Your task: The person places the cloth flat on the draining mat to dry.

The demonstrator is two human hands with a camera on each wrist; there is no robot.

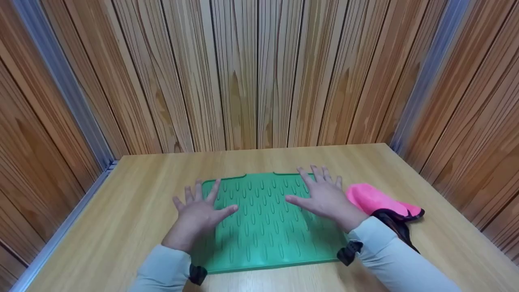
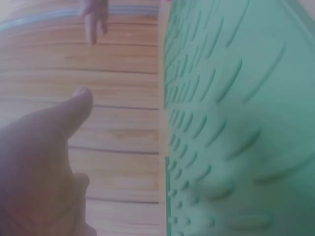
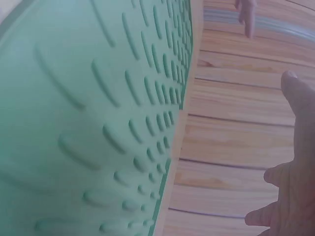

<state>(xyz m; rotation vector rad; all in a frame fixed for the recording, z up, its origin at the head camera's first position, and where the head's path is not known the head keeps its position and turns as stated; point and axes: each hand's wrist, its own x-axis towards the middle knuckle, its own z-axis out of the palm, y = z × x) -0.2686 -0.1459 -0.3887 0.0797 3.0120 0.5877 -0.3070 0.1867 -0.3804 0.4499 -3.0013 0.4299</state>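
- Left hand point(image 1: 198, 215): fingers straight and spread, raised above the green mat point(image 1: 259, 219).
- Right hand point(image 1: 326, 198): fingers likewise straight and spread, thumb inward.
- Green mat: flat on the table point(image 1: 134, 202), beneath and between the fingers.
- Pink fabric item point(image 1: 377, 198): just right of the right fingers.

The mat point(image 1: 259, 227) lies on the table point(image 1: 121, 223), cloth point(image 1: 373, 196) to its right, wall point(image 1: 259, 81) behind.

A green, roughly rectangular mat point(image 1: 259, 219) is lying flat on the worktop point(image 1: 121, 211), its surface bearing rows of slim raised ridges, its rim leaving a gap midway along the far edge.
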